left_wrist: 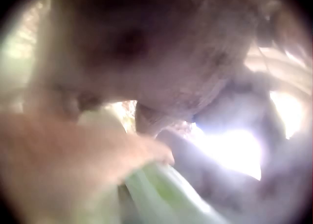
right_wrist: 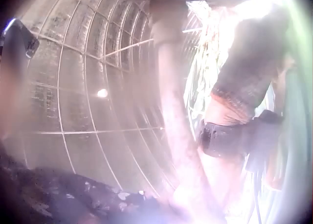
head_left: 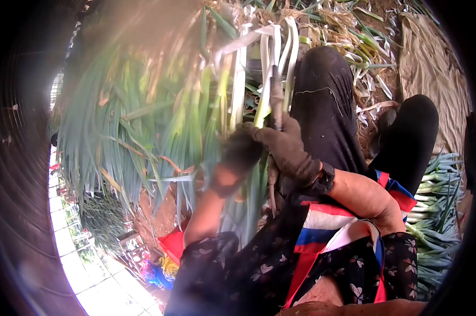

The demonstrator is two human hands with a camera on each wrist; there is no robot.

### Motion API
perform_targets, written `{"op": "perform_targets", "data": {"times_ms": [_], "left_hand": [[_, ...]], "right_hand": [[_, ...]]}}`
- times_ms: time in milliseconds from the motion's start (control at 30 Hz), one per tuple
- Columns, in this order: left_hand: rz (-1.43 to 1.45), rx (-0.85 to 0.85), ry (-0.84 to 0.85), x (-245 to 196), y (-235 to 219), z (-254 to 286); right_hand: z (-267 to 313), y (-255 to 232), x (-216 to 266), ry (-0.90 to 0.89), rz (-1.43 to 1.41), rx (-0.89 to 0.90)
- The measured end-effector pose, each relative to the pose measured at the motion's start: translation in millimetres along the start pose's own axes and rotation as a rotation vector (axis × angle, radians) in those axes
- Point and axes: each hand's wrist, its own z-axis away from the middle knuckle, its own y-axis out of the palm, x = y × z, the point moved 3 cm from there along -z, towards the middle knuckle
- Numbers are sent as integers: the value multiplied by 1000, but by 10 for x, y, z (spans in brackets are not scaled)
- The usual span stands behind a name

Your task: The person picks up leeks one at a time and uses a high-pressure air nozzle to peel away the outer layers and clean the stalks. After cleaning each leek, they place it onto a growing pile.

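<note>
Both hands work at one leek stalk (head_left: 267, 95) that stands up in front of my knee: my right hand (head_left: 285, 147), gloved, is wrapped round its pale shaft, and my left hand (head_left: 238, 155), also gloved and blurred in the head view, appears to pinch the stalk just beside it, though I cannot tell its fingers for certain. A thin dark tool (head_left: 275, 97) seems to rise along the stalk from my right fist; what it is I cannot tell. If that is a blade, a slip could catch my left fingers, so close by. Behind lies the heap of green leeks (head_left: 143, 121), and trimmed leaves (head_left: 364, 58) litter the ground past my knee (head_left: 325, 100).
</note>
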Motion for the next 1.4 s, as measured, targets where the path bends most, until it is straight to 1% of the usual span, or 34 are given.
{"op": "perform_targets", "data": {"times_ms": [33, 100, 200, 233, 267, 300, 333, 400, 467, 500, 533, 600, 633, 700, 733, 800, 900, 933, 1000, 1033, 1133, 1200, 1267, 1333, 1367, 1400], "left_hand": [[422, 1, -178, -31, -192, 25], [544, -58, -296, 96, -416, 54], [-356, -219, -104, 403, -764, 33], [-353, -243, -108, 634, -726, -22], [-349, -268, -109, 953, -593, -113], [-344, -292, -106, 1134, -520, -189], [-275, -289, -149, 1104, -536, -240], [-129, -277, -233, 945, -556, -328], [-143, -256, -240, 1022, -492, -413], [-154, -246, -243, 1057, -470, -435], [-134, -206, -307, 1034, -492, -434], [-98, -123, -432, 914, -600, -444], [-100, -106, -430, 894, -615, -444], [-101, -76, -434, 852, -639, -405], [-26, -125, -402, 912, -594, -392], [122, -220, -324, 1087, -466, -421], [36, -244, -352, 859, -694, -477], [13, -226, -387, 896, -711, -494], [-37, -196, -455, 983, -799, -569], [-92, -260, -385, 850, -886, -570], [-73, -282, -332, 625, -999, -541], [-27, -222, -339, 473, -1063, -502], [-33, -172, -358, 454, -1031, -438], [-92, -137, -387, 561, -890, -364], [-155, -138, -386, 597, -796, -304], [-98, -179, -330, 629, -726, -218]], "right_hand": [[18, 45, -53, 52, 20, 41], [62, 163, -215, 154, 61, 125], [65, 307, -661, 264, 292, 220], [53, 345, -814, 235, 313, 271], [69, 383, -792, 253, 356, 269], [89, 428, -722, 270, 400, 263], [96, 448, -691, 289, 445, 253], [19, 453, -785, 123, 572, 321], [11, 469, -723, 118, 600, 305], [32, 471, -702, 195, 562, 256], [54, 480, -656, 271, 521, 208], [110, 468, -657, 315, 507, 257], [139, 459, -675, 340, 501, 283], [124, 460, -779, 278, 517, 312], [114, 466, -804, 242, 527, 326], [144, 455, -768, 326, 509, 313], [254, 448, -613, 405, 455, 321], [292, 454, -596, 426, 438, 335], [287, 479, -748, 364, 432, 342], [273, 497, -790, 329, 428, 344], [200, 514, -683, 324, 493, 246], [111, 516, -729, 325, 441, 216], [30, 518, -673, 310, 437, 206], [-58, 496, -570, 275, 483, 218], [-110, 490, -583, 264, 456, 235], [-174, 484, -639, 253, 427, 252]]}}
